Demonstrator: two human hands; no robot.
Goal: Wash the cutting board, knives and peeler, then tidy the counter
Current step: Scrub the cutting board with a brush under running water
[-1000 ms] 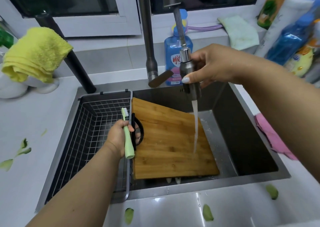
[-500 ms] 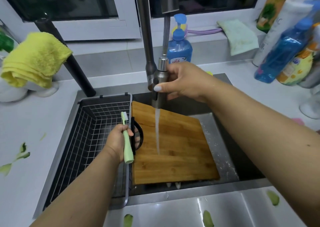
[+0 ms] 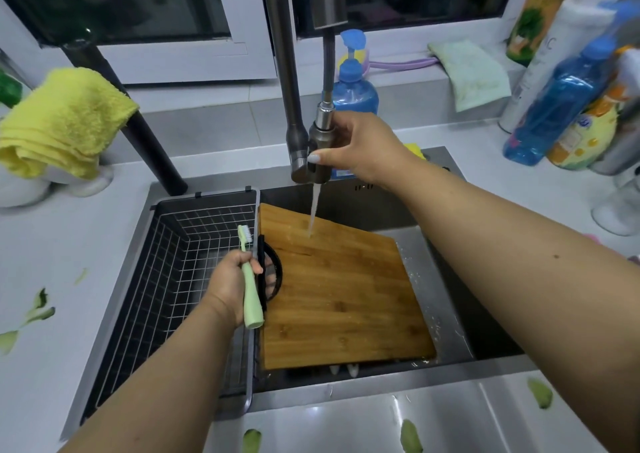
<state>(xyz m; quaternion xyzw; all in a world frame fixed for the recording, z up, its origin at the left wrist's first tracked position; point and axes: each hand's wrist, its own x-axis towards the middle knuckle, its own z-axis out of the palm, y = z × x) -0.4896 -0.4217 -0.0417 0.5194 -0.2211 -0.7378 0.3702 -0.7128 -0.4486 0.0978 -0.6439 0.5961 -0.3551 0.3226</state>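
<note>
A bamboo cutting board lies tilted in the steel sink, its left edge propped against the wire drying basket that fills the sink's left side. A stream of water strikes the board's far end.

The right hand is wrapped around the pull-out faucet sprayer, thumb across its front, aiming the flow. The left hand grips a pale green toothbrush, bristles up, just beside the board's black handle loop (whether its fingertips also steady the board cannot be told).

The step in hand looks like rinsing the board, early in the task. Next would likely be sweeping the stream over the rest of the surface, or scrubbing with the brush. Two small pale tips show under the board's near edge, too small to name; no knives or peeler can be made out.

Green vegetable peelings dot the white counter, awaiting tidying. A yellow towel sits at left; a blue soap dispenser and other bottles stand behind. The faucet neck rises close beside the sprayer.
</note>
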